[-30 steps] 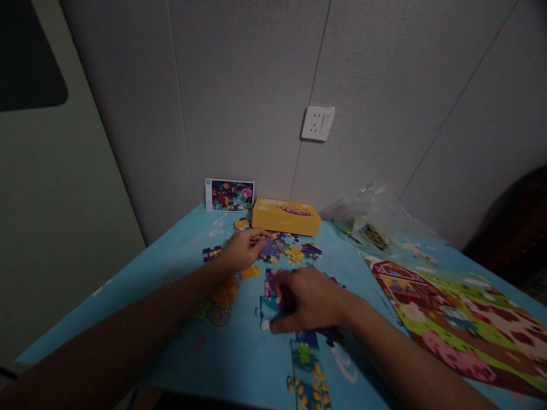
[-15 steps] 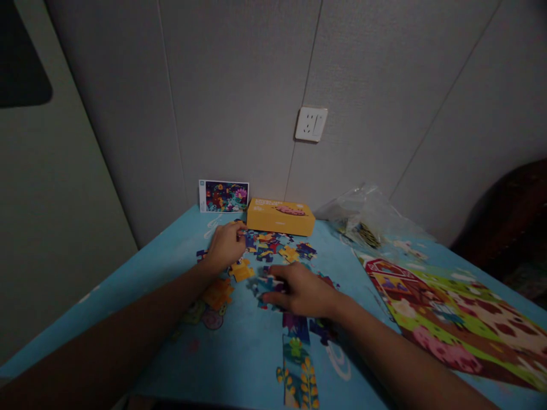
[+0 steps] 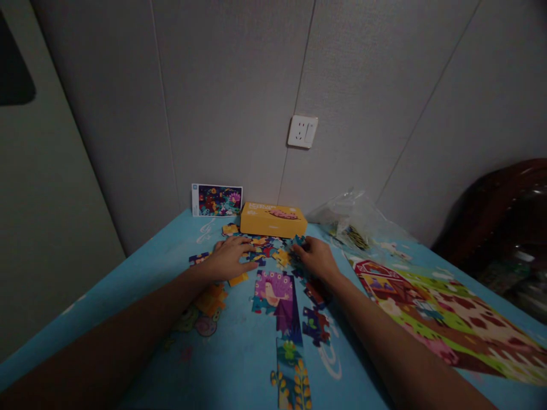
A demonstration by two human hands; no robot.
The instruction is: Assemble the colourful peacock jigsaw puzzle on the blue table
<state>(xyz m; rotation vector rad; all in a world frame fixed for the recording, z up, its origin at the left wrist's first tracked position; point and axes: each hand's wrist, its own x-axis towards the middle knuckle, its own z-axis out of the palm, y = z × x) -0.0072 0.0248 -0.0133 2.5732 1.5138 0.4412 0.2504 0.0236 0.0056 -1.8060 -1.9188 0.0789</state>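
My left hand lies with its fingers spread over the loose puzzle pieces at the back of the table. A teal jigsaw puzzle piece is pinched in my right hand, just in front of the yellow box. Between and below my hands lies a joined puzzle section with a pink peacock. It runs down into a strip with a green frog and yellow leaves. Dark joined pieces rest to its right, partly under my right forearm. Orange pieces lie beside my left forearm.
A yellow box and a picture card stand against the wall. A clear plastic bag lies at the back right. A farm-scene puzzle covers the right side of the blue tabletop.
My right hand has moved from the peacock section back and right towards the box, a teal piece in its fingers. My left hand has flattened and spread its fingers. The view has shifted slightly.
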